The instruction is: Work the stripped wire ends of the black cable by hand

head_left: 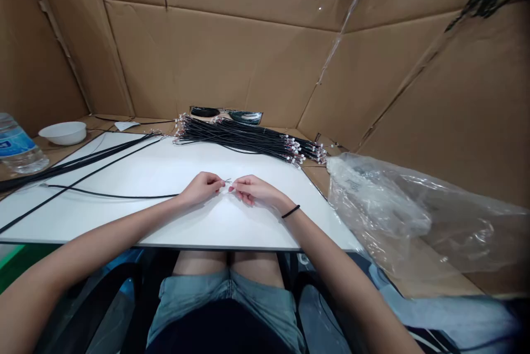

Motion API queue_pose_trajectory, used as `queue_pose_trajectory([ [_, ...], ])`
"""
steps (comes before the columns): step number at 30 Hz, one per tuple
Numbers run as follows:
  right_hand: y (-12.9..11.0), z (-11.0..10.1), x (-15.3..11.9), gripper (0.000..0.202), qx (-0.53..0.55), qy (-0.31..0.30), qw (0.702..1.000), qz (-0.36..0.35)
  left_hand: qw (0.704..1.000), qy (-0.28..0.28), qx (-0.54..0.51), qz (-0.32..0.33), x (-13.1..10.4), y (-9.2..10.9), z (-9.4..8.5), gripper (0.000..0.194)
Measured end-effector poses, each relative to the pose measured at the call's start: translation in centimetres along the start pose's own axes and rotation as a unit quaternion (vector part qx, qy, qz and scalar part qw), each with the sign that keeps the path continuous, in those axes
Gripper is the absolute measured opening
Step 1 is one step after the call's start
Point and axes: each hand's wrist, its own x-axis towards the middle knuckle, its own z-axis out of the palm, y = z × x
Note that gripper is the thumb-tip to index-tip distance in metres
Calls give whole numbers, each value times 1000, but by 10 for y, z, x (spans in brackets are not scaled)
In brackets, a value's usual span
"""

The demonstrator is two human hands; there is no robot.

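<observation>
My left hand point(202, 187) is closed on the end of a black cable point(120, 195), whose length trails left across the white board point(174, 227). Thin wire ends poke out past its fingertips. Close beside it, my right hand point(254, 189) pinches at the same spot, thumb and forefinger together. Something small and pale shows between the two hands, perhaps a connector, but it is too small to be sure. A black band circles my right wrist.
Behind the hands lies a thick bundle of black cables point(240, 137) with white connectors. More loose cables point(78, 165) cross the board's left side. A white bowl point(64, 133) and a water bottle point(19, 147) stand left; a clear plastic bag point(385, 210) lies right. Cardboard walls point(232, 56) enclose the place.
</observation>
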Motion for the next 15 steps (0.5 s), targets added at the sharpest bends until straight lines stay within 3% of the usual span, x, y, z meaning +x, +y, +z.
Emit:
queue_pose_trajectory([
  [2, 4, -10, 6, 18, -32, 39, 999, 3, 999, 12, -30, -25, 1, -2, -1, 30],
  [4, 9, -22, 16, 18, -67, 117, 991, -3, 997, 25, -57, -50, 2, -2, -3, 26],
  [8, 19, -37, 38, 24, -137, 258, 956, -12, 991, 43, -103, -75, 0, 1, -5, 21],
  [15, 22, -32, 53, 20, -144, 278, 949, -33, 981, 48, -171, -76, -5, 7, -7, 20],
])
